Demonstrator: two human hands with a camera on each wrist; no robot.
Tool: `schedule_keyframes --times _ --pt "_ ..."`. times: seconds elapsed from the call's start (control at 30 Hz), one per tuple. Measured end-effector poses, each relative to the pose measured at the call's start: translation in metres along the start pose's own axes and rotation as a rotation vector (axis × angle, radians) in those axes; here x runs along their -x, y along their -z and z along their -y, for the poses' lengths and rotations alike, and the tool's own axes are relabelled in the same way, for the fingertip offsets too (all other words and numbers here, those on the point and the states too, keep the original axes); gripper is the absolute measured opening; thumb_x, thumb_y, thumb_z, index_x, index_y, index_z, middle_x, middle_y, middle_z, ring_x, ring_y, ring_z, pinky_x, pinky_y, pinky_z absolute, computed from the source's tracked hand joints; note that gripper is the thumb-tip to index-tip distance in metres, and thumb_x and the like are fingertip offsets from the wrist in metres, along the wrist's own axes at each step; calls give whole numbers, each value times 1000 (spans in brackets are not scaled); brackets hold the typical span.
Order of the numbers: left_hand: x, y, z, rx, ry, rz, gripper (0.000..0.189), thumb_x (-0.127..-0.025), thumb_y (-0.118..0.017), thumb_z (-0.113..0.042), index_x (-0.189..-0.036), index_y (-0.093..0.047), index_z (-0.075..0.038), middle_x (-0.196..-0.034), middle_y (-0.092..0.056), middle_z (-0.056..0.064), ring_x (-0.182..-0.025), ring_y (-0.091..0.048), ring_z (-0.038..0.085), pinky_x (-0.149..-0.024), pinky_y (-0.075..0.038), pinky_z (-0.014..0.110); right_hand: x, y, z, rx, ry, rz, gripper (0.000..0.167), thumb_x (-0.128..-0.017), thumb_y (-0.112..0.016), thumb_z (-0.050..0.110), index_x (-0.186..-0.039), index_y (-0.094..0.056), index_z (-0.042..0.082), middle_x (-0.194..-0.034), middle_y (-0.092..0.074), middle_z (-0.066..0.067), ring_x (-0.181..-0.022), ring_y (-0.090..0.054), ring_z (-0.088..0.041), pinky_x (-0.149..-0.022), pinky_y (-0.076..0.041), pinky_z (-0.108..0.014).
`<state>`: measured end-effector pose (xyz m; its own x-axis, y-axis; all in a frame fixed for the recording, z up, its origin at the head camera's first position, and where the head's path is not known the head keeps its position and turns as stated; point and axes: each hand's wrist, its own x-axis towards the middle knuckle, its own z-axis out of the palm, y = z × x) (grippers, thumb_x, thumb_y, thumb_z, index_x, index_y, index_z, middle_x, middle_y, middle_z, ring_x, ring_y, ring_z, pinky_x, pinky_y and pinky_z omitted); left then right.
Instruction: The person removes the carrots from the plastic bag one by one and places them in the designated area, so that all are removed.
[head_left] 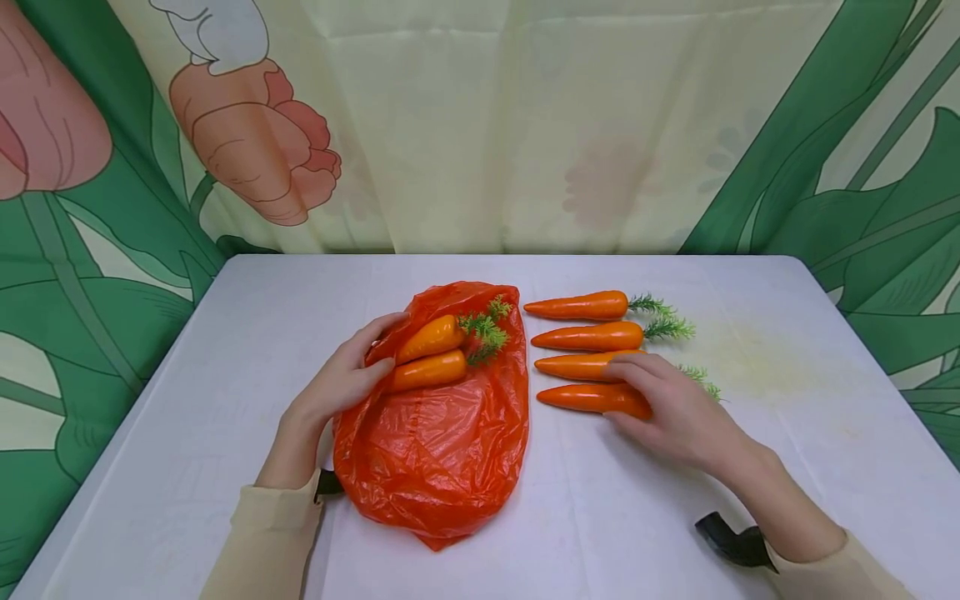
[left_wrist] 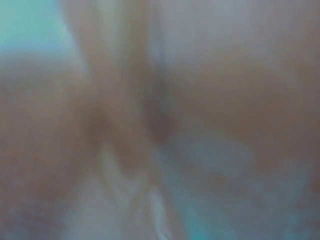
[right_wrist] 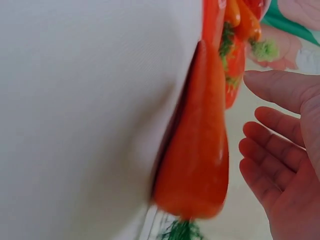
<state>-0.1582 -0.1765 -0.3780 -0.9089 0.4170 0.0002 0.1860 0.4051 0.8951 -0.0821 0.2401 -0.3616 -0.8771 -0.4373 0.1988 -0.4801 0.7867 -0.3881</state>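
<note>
A red plastic bag lies on the table, and two orange carrots with green tops rest at its mouth. My left hand holds the bag's left edge, thumb beside the carrots and fingertips partly hidden by the plastic. To the bag's right, several carrots lie in a row, tips toward it. My right hand hovers over the nearest carrot and covers part of the one behind it. In the right wrist view the fingers are spread, with a gap between them and the nearest carrot.
The white table ends at a back edge below a printed curtain. Two farther carrots, the back one and its neighbour, lie beyond my right hand. A black wrist strap piece hangs by my right wrist. The left wrist view is blurred.
</note>
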Motion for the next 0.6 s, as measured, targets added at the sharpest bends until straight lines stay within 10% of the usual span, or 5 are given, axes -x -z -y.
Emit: schedule_keyframes --times 0.6 --pt "0 0 0 2 3 -2 60 -98 -52 0 -155 -38 -16 -152 -42 8 -136 -40 31 -110 -36 58 -52 -28 54 -157 204 15 45 -86 -80 14 -128 -65 8 -131 -61 -5 -119 -57 -22 -93 -54 -40"
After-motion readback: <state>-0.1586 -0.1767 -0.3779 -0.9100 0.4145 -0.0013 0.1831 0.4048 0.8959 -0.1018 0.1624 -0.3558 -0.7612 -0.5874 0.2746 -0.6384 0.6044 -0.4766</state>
